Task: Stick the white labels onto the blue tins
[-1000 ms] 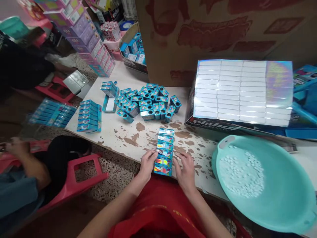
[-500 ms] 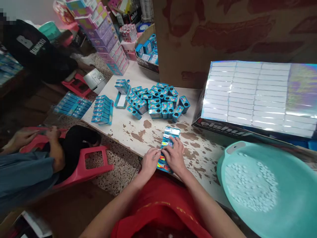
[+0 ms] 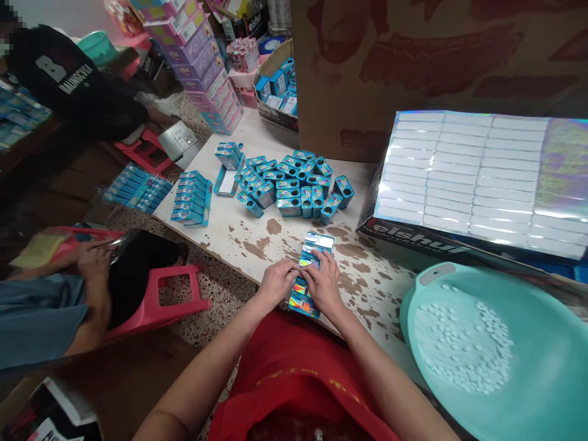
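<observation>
In front of me, a row of small blue boxes (image 3: pixel 304 304) with shiny rainbow faces lies near the table edge. My left hand (image 3: pixel 277 283) is closed at the row's left side, thumb and forefinger pinched together. What it pinches is too small to make out. Bent over the middle of the row, my right hand (image 3: pixel 325 280) grips it, with its thumb close to the left fingertips. Beyond both hands, several small blue boxes with round holes in their tops (image 3: pixel 288 205) stand in a cluster.
A sheet of white stickers (image 3: pixel 459 174) lies on a black carton at right. Below it, a turquoise basin (image 3: pixel 542 361) holds many small white pieces. A packed blue set (image 3: pixel 190 199) stands on the left table edge. Co-workers sit at left near a red stool (image 3: pixel 158 300).
My hands stay at the row with slight finger movement. The near co-worker's hands have shifted and now hold a shiny item; a yellowish thing shows beside them. The view has tilted slightly.
</observation>
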Demonstrator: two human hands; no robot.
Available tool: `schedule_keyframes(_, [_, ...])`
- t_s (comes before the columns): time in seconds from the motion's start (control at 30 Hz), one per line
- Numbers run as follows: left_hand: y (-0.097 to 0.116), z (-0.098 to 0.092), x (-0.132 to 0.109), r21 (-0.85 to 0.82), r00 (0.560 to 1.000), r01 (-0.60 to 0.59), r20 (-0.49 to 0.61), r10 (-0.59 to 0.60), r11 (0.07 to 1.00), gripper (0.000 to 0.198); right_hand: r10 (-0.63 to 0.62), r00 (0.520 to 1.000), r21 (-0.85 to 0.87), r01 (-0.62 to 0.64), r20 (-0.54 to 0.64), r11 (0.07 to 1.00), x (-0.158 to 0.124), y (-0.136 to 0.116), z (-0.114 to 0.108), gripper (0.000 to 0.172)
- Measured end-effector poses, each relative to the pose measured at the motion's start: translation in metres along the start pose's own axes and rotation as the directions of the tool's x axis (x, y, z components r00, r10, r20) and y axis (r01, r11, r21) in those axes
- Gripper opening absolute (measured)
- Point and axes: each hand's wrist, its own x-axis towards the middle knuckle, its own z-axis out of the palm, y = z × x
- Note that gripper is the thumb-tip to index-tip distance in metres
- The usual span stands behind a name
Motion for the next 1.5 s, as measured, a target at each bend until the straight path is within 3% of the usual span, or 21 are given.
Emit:
schedule_keyframes(0.13, [0.003,-0.003,0.003,-0.098,0.982,0.187,0.005,-0.187,0.977,0.018,0.037,0.998,0.029,-0.035,-0.043,0.999,0.001,0.000,0.001,0.023])
schedule_keyframes(0.23, [0.004,-0.003,0.003,-0.117,0.968,0.250,-0.010,-0.253,0.961,0.019,0.059,0.996,0.045,-0.056,-0.071,0.997,0.000,0.002,-0.001,0.033])
schedule_keyframes(0.4, [0.005,-0.003,0.005,-0.084,0.967,0.247,-0.046,-0.251,0.966,0.012,0.024,0.999,-0.083,-0.021,0.035,0.996,-0.014,0.006,-0.006,0.047])
schedule_keyframes(0.63, [0.024,0.001,-0.003,-0.006,0.965,0.262,-0.011,-0.262,0.965,0.015,0.121,0.970,-0.311,-0.050,0.211,0.949,-0.029,-0.001,-0.006,0.064])
schedule_keyframes(0.77, [0.037,-0.007,-0.014,0.035,0.964,0.240,-0.126,-0.234,0.970,0.014,0.128,0.968,-0.311,-0.056,0.217,0.949,-0.028,0.000,-0.004,0.064])
schedule_keyframes(0.83, [0.040,-0.018,-0.017,-0.103,0.945,0.272,-0.158,-0.286,0.957,0.014,0.126,0.970,-0.270,-0.067,0.208,0.961,-0.028,0.001,-0.006,0.063])
schedule_keyframes(0.9, [0.041,-0.032,-0.019,-0.281,0.930,0.304,-0.119,-0.347,0.910,0.015,0.134,0.978,-0.179,-0.105,0.159,0.978,-0.029,0.000,-0.012,0.060])
schedule_keyframes(1.03, [0.042,-0.050,-0.025,-0.435,0.918,0.311,-0.092,-0.385,0.845,0.019,0.244,0.970,0.226,-0.235,-0.014,0.946,-0.026,-0.013,-0.037,0.052])
schedule_keyframes(1.13, [0.042,-0.050,-0.030,-0.473,0.909,0.313,-0.101,-0.404,0.824,0.021,0.380,0.917,0.575,-0.375,0.119,0.727,-0.017,-0.034,-0.054,0.050])
schedule_keyframes(1.2, [0.041,-0.047,-0.033,-0.489,0.902,0.325,-0.098,-0.421,0.809,0.021,0.416,0.870,0.671,-0.475,0.264,0.569,-0.010,-0.046,-0.057,0.048])
schedule_keyframes(1.27, [0.038,-0.042,-0.036,-0.504,0.899,0.333,-0.086,-0.430,0.797,0.021,0.416,0.835,0.695,-0.537,0.359,0.479,-0.005,-0.054,-0.056,0.044])
schedule_keyframes(1.37, [0.028,-0.034,-0.040,-0.535,0.894,0.366,-0.024,-0.447,0.761,0.020,0.390,0.809,0.694,-0.582,0.440,0.424,-0.007,-0.054,-0.050,0.045])
schedule_keyframes(1.5, [0.012,-0.017,-0.049,-0.559,0.866,0.447,0.077,-0.493,0.698,0.019,0.386,0.804,0.625,-0.594,0.452,0.506,-0.023,-0.042,-0.041,0.046])
